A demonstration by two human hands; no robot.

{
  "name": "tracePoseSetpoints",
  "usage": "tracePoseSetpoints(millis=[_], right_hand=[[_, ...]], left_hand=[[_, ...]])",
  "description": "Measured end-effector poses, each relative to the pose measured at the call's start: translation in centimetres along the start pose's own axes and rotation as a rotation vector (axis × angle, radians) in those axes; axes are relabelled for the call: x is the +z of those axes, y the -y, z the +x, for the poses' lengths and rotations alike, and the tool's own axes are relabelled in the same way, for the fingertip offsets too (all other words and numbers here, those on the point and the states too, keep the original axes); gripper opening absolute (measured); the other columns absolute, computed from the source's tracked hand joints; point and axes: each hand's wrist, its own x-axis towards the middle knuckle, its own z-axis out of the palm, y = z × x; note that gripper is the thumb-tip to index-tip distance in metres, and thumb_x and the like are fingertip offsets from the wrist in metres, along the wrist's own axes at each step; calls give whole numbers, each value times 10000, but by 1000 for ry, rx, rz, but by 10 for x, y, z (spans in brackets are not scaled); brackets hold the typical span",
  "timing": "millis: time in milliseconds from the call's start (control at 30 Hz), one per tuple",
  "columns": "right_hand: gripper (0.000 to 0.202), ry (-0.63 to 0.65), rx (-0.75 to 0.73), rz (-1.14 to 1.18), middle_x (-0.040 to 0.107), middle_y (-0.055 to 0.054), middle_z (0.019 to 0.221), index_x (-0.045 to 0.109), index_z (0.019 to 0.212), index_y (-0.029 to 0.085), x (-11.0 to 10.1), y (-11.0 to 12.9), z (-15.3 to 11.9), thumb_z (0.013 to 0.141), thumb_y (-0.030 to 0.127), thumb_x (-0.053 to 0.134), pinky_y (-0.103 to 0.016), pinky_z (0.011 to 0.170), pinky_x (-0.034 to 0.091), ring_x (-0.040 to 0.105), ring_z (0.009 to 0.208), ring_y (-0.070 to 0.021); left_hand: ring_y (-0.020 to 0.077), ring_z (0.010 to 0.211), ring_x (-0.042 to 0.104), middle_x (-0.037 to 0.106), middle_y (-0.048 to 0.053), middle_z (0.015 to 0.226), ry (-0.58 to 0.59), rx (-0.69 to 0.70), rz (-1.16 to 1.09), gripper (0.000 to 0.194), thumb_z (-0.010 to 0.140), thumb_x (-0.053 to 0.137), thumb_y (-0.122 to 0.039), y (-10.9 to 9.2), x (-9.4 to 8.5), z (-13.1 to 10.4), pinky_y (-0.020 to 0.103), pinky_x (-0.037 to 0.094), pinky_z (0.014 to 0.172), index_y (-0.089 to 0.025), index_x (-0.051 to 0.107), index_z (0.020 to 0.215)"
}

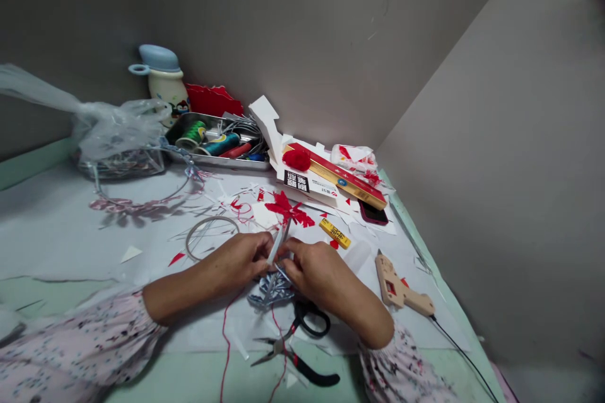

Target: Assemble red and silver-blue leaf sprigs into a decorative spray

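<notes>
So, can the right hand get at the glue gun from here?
Probably yes: the glue gun lies uncovered to the right of the right hand, though that hand is busy over the silvery piece.

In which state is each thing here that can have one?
Left hand: closed, pinching a white strip
Right hand: curled beside the strip
Pliers: jaws open
Glue gun: lying flat, cord attached
Bottle: upright, lid on
Metal tray: open, holding spools
Phone: screen dark

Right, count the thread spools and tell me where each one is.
2: in the metal tray, a green spool toward the left end and a blue-green spool just right of it. Others may be hidden.
</notes>
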Motion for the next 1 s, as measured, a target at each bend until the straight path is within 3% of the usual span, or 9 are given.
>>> tracePoseSetpoints(millis=[167,400,800,1000], right_hand=[[211,-2,-49,52,766,-50,892,688,1038,240,2,-3,-1,914,235,518,-253,668,426,706,786,-200],[197,24,-62,-10,764,-39,862,690,1026,242,-1,-2,-2,918,251,526,-243,615,408,693,729,-182],[205,-21,-101,-72,747,-66,775,684,964,209,9,-6,1,912,268,495,-269,551,365,667,624,-184],[192,-32,-114,-57,738,-56,757,664,975,197,9,-5,1,892,242,497,-264,532,348,657,614,-181]], left_hand=[[179,711,579,670,43,768,-3,-15,-23,192,784,558,-360,3,0,3,282,416,667,-174,602,781],[169,701,564,656,19,742,16,-49,-31,220,768,565,-402,3,-2,3,265,404,655,-184,594,761],[158,676,555,659,18,725,28,-47,-83,141,727,550,-277,5,-1,4,264,399,640,-166,623,776],[167,686,569,656,20,726,29,-45,-82,159,722,545,-290,5,-1,4,272,409,650,-163,624,777]])
